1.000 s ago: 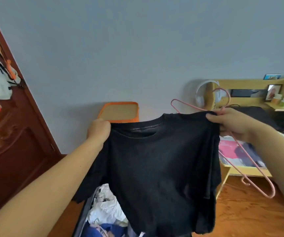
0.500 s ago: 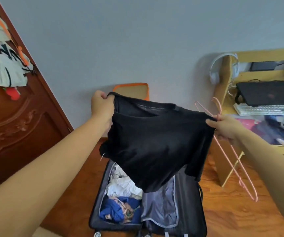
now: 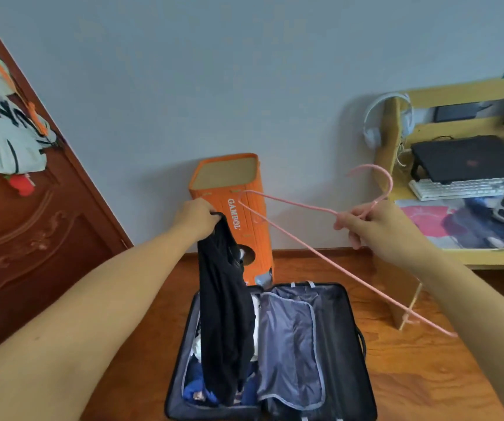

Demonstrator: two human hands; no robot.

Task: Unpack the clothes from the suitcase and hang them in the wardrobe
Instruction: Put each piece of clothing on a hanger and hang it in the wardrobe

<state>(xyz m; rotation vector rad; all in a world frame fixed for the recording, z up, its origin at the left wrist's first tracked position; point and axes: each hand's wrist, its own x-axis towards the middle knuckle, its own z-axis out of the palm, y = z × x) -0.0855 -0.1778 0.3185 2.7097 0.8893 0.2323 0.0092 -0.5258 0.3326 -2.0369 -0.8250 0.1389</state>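
The left hand (image 3: 197,217) pinched a black shirt (image 3: 224,323) by a bunched bit at its top, fingers curled tight around the cloth, so the garment hung down in one long limp fold over the open suitcase (image 3: 345,354) on the floor. The right hand (image 3: 375,226), out at about three o'clock from the left, gripped a pink hanger (image 3: 293,238) just below its hook, fingers closed round the wire; the hanger's near shoulder pointed toward nine o'clock, close to the shirt but not touching it, and its long bar slanted down toward five o'clock. More clothes, white and blue, lay in the suitcase's left half under the dangling shirt. From where I stood, the step in hand looked like getting the hanger into the shirt, and that seemed awkward while the cloth was gathered in one fist. It would likely go better if the left hand found the collar and opened it, so the hanger's near shoulder could slide in through the neck and out to one sleeve, then the other. An orange box (image 3: 229,189) stood against the wall at twelve o'clock, and the counter (image 3: 427,205) with its keyboard sat off at two o'clock.
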